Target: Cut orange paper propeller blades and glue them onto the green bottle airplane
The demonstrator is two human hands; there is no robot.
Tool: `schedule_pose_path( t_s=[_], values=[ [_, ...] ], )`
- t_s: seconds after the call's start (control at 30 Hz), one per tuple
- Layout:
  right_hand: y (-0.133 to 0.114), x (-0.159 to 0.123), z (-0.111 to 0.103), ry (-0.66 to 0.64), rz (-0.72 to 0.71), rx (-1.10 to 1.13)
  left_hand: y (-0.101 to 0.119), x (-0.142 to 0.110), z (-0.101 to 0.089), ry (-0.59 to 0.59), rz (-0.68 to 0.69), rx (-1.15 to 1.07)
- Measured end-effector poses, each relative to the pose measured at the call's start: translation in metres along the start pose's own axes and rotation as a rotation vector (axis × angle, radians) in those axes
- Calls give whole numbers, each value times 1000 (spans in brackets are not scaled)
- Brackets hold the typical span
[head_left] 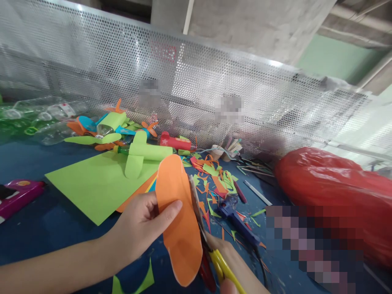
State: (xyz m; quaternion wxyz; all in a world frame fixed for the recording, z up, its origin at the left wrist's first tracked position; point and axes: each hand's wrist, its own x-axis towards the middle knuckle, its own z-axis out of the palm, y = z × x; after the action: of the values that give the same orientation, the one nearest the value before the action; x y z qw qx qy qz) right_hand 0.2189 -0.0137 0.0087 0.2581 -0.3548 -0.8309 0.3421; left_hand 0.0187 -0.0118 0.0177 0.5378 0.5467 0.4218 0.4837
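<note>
My left hand (153, 220) pinches a long orange foam or paper cutout (179, 228) with rounded ends, thumb on top and fingers behind. Along the cutout's right edge lie the blades of yellow-handled scissors (222, 261). My right hand (229, 257) grips their handles, partly hidden by them and by the cutout. Just beyond stands a green bottle airplane (153, 152) with green wings, resting on a large green sheet (94, 183). Green offcuts (143, 281) lie at the near edge.
A blue glue gun (239, 222) and many coloured scraps (214, 175) lie to the right. Farther right bulges a red plastic bag (330, 183). Plastic bottles (39, 114) and a purple bottle (23, 196) are at left. A perforated metal panel (116, 53) closes off the back.
</note>
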Motion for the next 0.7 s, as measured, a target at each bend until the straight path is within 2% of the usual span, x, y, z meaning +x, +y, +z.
schedule_pose_path(
  t_s=[0.17,0.43,0.7],
  values=[
    [-7,1,-5,-28,-28,33,1,0,0,-20,33,22],
    [-13,-1,-4,-63,67,68,1,0,2,-29,49,15],
    [-18,-1,-5,-60,82,71,2,-1,1,-56,29,-48]
  ],
)
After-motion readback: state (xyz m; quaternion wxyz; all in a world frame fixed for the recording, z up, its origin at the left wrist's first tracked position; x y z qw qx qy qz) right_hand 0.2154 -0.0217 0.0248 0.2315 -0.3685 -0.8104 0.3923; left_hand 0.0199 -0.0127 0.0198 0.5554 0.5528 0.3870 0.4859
